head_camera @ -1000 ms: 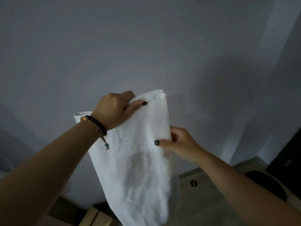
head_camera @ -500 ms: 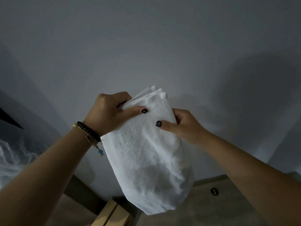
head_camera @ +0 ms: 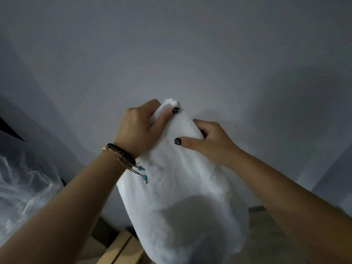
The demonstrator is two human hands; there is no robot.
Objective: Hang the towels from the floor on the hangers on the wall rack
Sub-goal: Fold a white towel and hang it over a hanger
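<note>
Towel point(head_camera: 177, 187), white terry: soft, light, limp. Left hand point(head_camera: 141, 128) and right hand point(head_camera: 209, 143) grip its bunched top; best hold there.

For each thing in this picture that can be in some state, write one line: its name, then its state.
towel: bunched at the top, held up in front of the wall, hanging loose below, not on a hanger
left hand: gripping the towel's gathered top
right hand: pinching the towel just below, thumb on the front
bracelet: on the left wrist, beads dangling
</note>
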